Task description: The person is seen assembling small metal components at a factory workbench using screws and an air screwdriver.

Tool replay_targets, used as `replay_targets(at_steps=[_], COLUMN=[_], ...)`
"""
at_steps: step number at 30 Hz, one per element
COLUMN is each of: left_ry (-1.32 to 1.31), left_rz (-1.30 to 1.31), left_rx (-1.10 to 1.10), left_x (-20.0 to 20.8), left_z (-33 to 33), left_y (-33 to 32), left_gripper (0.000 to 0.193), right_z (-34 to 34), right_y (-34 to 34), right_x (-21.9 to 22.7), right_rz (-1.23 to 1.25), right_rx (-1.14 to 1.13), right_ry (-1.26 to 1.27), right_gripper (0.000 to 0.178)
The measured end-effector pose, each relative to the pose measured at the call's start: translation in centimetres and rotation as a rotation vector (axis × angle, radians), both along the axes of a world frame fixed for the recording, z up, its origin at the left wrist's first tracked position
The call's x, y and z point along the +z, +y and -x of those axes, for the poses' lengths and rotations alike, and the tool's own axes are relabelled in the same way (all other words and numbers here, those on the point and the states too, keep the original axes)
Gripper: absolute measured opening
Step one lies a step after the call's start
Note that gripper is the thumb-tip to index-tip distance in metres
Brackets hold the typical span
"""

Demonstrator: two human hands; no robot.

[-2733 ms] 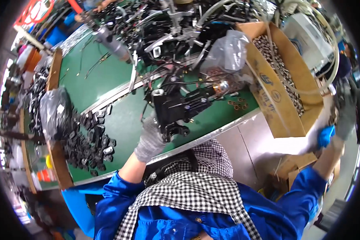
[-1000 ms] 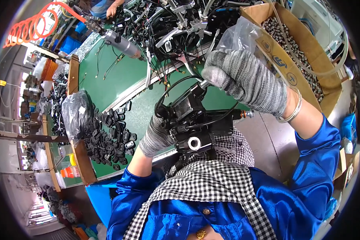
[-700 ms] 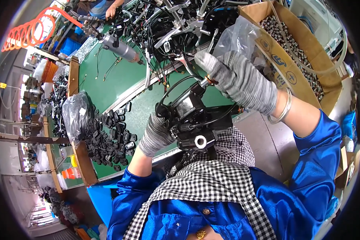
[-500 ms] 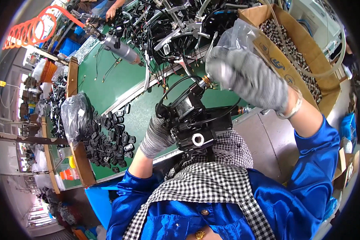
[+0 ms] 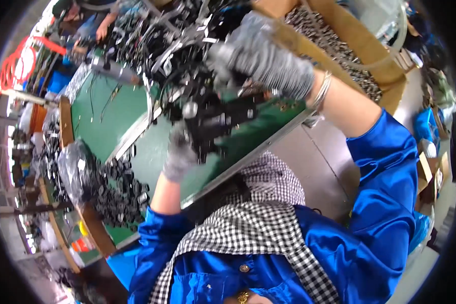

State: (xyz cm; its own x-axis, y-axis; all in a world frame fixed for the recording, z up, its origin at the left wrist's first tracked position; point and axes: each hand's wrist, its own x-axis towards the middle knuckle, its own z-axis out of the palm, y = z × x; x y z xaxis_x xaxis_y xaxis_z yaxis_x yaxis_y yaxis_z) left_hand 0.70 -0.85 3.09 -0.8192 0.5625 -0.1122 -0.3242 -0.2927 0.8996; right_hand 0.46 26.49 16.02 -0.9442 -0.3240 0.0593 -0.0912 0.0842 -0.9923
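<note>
My left hand (image 5: 180, 152), in a grey knit glove, is closed on the near left side of a black mechanical assembly (image 5: 215, 121) and holds it up over the bench. Blur hides the assembly's finer details. My right hand (image 5: 261, 58), gloved the same way, is above the far end of the assembly, beside a heap of black parts with cables (image 5: 187, 40). Motion smears its fingers, so whether they grip anything does not show.
A grey power screwdriver (image 5: 114, 70) is at the left over the green bench (image 5: 111, 101), near a coiled red hose (image 5: 16, 66). Small black parts (image 5: 119, 192) lie piled beside a plastic bag (image 5: 77, 169). At the far right, a cardboard box (image 5: 377, 40) holds metal fittings.
Both hands and the black assembly have moved away from my body, toward the heap at the back. The assembly has turned, and the whole view has shifted a little.
</note>
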Motion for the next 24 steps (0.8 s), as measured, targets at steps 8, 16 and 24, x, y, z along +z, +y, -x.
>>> replay_targets(at_steps=[8,16,24], left_ry=[0.041,0.031,0.016], left_rz=[-0.017,-0.006,0.072], left_rx=[-0.187,0.072,0.144], left_x=[-3.0,-1.2,-1.3], left_z=[1.4,0.0,-0.5], left_y=[-3.8,-3.8,-4.7], left_gripper=[0.038,0.031,0.033], right_z=[-0.8,-5.4,0.8], right_y=[2.8,-1.9,-6.6], right_x=[-3.6,-13.0,-13.5], right_rz=[-0.018,-0.774,-1.158], right_rx=[-0.377,-0.37,-0.331], right_ry=[0.208,0.606,0.105], right_gripper=[0.03,0.019,0.031])
